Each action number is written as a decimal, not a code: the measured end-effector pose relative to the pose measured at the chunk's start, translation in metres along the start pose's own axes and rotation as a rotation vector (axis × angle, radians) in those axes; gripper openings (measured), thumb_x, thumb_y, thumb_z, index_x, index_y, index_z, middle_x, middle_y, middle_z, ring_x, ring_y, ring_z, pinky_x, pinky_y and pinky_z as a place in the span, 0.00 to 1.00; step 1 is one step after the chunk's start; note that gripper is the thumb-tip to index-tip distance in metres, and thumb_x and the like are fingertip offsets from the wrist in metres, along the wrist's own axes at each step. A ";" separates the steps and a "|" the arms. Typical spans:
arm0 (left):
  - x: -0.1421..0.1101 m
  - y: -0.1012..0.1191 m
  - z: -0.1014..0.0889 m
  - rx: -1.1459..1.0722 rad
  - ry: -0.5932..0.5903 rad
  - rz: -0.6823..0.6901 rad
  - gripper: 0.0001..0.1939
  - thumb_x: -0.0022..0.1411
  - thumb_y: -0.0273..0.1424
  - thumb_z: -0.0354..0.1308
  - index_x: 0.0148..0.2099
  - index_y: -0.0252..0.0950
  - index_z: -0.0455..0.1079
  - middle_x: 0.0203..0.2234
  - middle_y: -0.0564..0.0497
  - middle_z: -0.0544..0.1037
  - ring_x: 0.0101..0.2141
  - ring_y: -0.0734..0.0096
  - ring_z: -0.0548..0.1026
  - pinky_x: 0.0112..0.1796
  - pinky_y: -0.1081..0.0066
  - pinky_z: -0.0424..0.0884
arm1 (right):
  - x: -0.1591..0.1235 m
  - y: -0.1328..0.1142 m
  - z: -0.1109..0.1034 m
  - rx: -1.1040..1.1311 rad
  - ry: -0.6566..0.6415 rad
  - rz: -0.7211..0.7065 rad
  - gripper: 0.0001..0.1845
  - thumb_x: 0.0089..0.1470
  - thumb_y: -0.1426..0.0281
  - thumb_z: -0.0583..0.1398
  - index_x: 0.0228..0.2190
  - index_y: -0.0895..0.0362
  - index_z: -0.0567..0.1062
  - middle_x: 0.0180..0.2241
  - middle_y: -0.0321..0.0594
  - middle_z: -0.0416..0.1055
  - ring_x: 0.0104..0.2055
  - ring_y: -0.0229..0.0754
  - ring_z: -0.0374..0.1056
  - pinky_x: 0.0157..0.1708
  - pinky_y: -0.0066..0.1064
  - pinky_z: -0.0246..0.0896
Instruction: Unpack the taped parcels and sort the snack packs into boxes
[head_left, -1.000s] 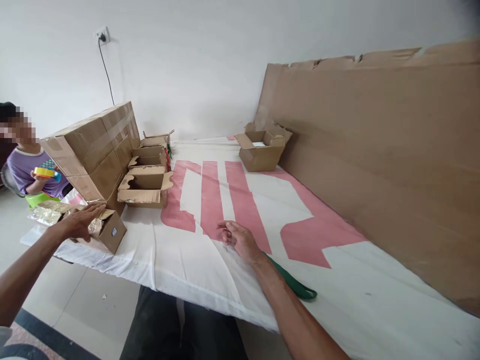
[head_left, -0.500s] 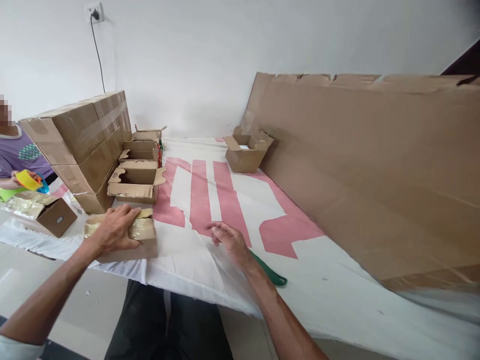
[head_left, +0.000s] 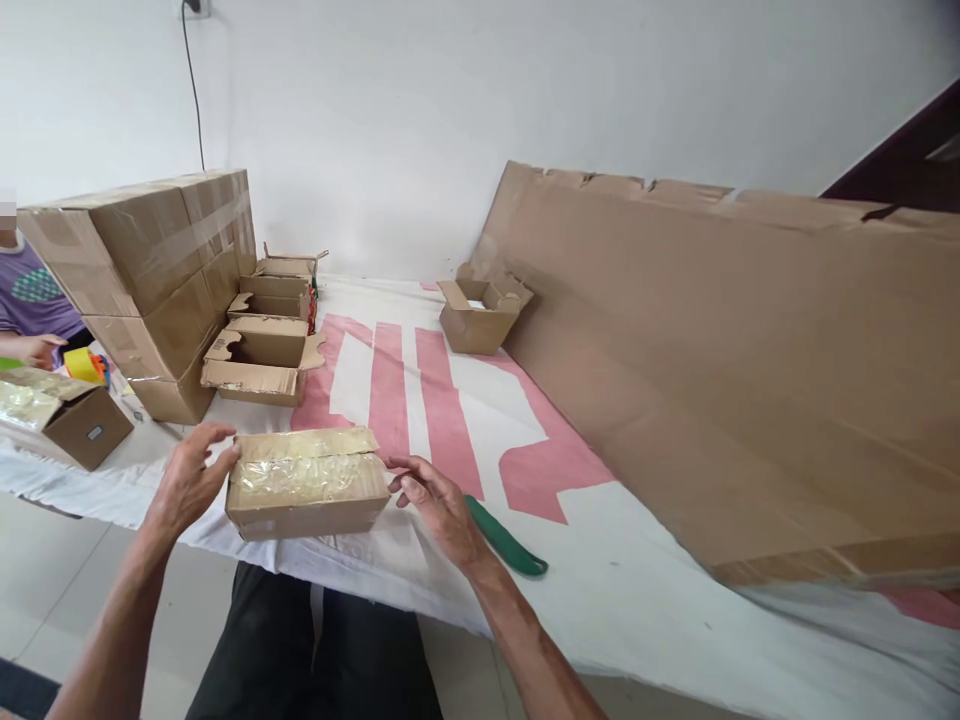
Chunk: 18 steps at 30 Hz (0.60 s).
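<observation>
A closed cardboard box [head_left: 307, 520] with clear tape across its top rests near the table's front edge. My left hand [head_left: 191, 475] is at its left end, thumb against the top corner and fingers apart. My right hand [head_left: 439, 510] is at the opposite end, its loosely bent fingers apart and close to the box's right side; whether they touch it I cannot tell. Just right of that hand lies a dark green, curved, handle-like object [head_left: 508, 540], partly hidden by the hand and wrist.
Stacked sealed boxes [head_left: 161, 270] stand at the left, beside a row of open boxes [head_left: 259, 375]. Another open box [head_left: 476, 330] stands farther back. A large cardboard sheet [head_left: 697, 390] leans along the right. At far left are a taped box [head_left: 86, 430], yellow tape roll [head_left: 84, 366] and a person [head_left: 37, 290].
The taped box has shifted right. My left hand has gone from lying over its top to its left end, and my right hand is now beside its right end.
</observation>
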<state>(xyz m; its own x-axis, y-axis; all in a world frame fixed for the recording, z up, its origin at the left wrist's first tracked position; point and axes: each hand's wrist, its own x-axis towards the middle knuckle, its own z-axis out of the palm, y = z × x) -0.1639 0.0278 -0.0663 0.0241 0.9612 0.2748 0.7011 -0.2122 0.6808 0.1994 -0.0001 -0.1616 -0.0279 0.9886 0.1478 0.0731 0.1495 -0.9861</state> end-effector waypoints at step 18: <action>-0.035 -0.013 0.027 -0.456 -0.059 -0.085 0.18 0.58 0.47 0.72 0.41 0.37 0.82 0.62 0.38 0.81 0.51 0.50 0.85 0.45 0.60 0.85 | -0.015 -0.019 0.001 -0.147 0.017 -0.012 0.30 0.65 0.43 0.62 0.54 0.51 0.81 0.50 0.47 0.80 0.52 0.56 0.75 0.50 0.41 0.74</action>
<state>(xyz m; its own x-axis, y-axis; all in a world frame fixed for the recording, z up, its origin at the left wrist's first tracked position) -0.1549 0.0020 -0.1029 0.0294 0.9841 0.1749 0.3180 -0.1751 0.9318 0.1974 -0.0178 -0.1453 -0.0129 0.9867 0.1618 0.2184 0.1607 -0.9625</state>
